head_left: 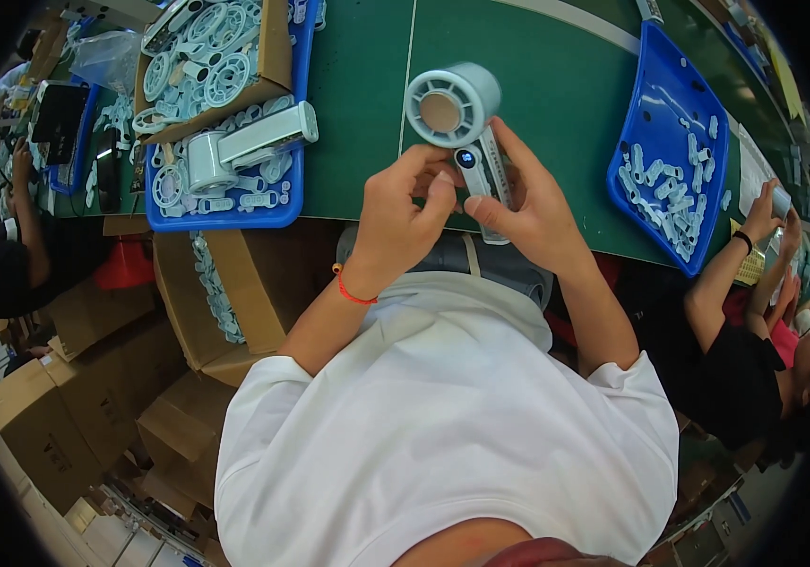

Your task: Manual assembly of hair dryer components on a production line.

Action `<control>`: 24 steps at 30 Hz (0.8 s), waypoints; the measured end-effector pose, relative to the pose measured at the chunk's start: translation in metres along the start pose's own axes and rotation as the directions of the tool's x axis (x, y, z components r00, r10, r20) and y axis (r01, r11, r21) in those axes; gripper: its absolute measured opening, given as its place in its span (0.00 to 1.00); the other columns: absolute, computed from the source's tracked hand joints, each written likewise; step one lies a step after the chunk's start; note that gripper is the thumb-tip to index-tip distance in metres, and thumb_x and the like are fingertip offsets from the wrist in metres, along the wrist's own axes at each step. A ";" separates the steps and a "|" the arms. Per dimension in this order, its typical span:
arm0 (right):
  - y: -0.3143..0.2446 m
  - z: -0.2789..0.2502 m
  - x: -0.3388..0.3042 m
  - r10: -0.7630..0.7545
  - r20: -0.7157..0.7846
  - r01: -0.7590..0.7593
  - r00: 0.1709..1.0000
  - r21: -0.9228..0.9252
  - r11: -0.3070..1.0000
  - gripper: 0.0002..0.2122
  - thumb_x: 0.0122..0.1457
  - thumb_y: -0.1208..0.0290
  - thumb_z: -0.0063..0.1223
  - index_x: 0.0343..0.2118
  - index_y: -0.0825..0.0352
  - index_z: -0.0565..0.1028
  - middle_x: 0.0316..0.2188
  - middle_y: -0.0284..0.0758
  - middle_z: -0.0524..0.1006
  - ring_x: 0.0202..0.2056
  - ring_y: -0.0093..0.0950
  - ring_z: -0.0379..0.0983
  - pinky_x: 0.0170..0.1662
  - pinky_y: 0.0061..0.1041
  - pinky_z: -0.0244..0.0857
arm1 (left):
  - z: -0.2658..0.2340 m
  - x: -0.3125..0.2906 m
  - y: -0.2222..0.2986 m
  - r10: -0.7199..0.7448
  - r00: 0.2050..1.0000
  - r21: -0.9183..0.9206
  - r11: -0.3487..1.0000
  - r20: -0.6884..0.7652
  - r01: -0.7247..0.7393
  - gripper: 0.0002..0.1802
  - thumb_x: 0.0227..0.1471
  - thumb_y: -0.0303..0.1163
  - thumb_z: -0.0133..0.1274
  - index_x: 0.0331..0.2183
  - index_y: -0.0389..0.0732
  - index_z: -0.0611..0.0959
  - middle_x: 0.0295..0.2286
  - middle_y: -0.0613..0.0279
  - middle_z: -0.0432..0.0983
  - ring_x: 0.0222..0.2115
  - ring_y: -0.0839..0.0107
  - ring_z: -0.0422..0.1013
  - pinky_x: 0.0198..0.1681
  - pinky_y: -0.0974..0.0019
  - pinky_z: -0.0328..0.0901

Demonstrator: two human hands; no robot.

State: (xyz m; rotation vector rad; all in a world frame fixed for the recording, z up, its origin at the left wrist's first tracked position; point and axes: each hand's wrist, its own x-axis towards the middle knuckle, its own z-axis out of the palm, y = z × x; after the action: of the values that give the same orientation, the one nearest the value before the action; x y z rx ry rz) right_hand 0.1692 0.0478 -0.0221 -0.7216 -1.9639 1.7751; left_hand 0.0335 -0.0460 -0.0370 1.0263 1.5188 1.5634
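Note:
A pale blue handheld fan (454, 102) is in front of me at the table's near edge, its round slotted head up and its handle slanting down toward me. My right hand (539, 206) is closed round the handle, thumb across the near side and index finger along the far side. A small dark round display shows near the top of the handle. My left hand (412, 203) is just left of the handle, fingers curled and thumb pressed to them. Its index finger reaches under the fan head. Whatever lies between those fingertips is too small or hidden to make out.
On the left, a blue tray (225, 222) bears a cardboard box (277, 47) of pale blue fan parts and a larger white fan-like piece (268, 135). A blue bin (646, 123) with small parts sits right on the green table (358, 104). Co-workers flank me.

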 end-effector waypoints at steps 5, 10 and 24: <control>0.020 -0.003 0.005 0.035 -0.033 -0.023 0.999 0.324 0.946 0.35 0.47 0.69 0.59 0.56 0.74 0.55 0.47 0.38 0.65 0.47 0.29 0.63 0.52 0.26 0.55 | 0.005 0.005 -0.003 0.195 0.981 0.211 0.959 0.000 -0.190 0.14 0.45 0.19 0.46 0.38 0.35 0.75 0.25 0.60 0.74 0.20 0.74 0.70 0.25 0.72 0.66; 0.010 -0.007 0.013 0.161 -0.036 -0.137 0.986 0.363 0.921 0.30 0.44 0.62 0.63 0.49 0.69 0.64 0.40 0.34 0.70 0.41 0.25 0.68 0.45 0.24 0.61 | 0.002 0.008 -0.009 0.282 0.959 0.216 0.936 0.011 -0.278 0.15 0.44 0.18 0.48 0.38 0.36 0.75 0.25 0.61 0.73 0.20 0.74 0.69 0.24 0.73 0.65; 0.012 -0.014 0.033 -0.312 -0.358 0.413 0.880 0.252 0.875 0.63 0.24 0.52 0.74 0.61 0.59 0.38 0.45 0.35 0.66 0.42 0.28 0.70 0.44 0.26 0.66 | -0.009 0.005 -0.021 0.165 0.986 0.340 0.929 -0.029 -0.145 0.07 0.48 0.21 0.47 0.32 0.35 0.78 0.23 0.60 0.74 0.22 0.74 0.71 0.26 0.74 0.65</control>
State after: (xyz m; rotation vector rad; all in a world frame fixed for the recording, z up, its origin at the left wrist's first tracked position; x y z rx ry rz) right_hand 0.1527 0.0801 -0.0340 -0.4420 -1.4422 1.5818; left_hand 0.0229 -0.0440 -0.0574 1.3307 1.8274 1.4769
